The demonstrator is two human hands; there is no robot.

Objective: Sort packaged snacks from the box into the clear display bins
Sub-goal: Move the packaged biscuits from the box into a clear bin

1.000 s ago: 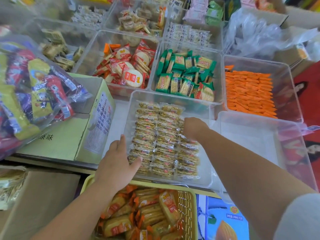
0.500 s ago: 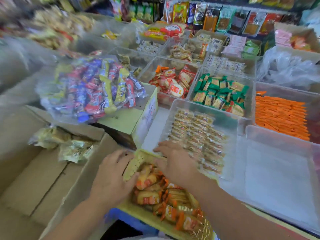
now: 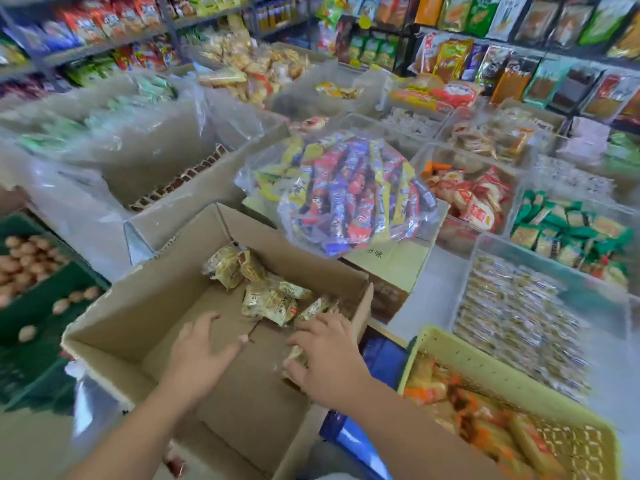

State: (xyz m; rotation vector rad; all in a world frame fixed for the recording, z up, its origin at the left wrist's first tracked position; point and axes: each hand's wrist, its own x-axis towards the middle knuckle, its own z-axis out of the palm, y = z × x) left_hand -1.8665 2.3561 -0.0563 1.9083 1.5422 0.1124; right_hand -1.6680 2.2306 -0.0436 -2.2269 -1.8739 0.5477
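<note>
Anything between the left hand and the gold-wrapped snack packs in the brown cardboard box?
Head view: just bare floor of the brown cardboard box between left hand and gold-wrapped snack packs.

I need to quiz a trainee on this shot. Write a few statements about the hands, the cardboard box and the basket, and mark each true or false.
1. The left hand and right hand are both inside the cardboard box. True.
2. The left hand holds a snack. False: its fingers are spread over bare box floor and hold nothing. The right hand grips a packet.
3. The box is packed to the brim. False: a few wrapped snacks lie at its far right side, and most of the floor is bare.
4. A yellow basket with orange packets stands to the right of the box. True.
</note>
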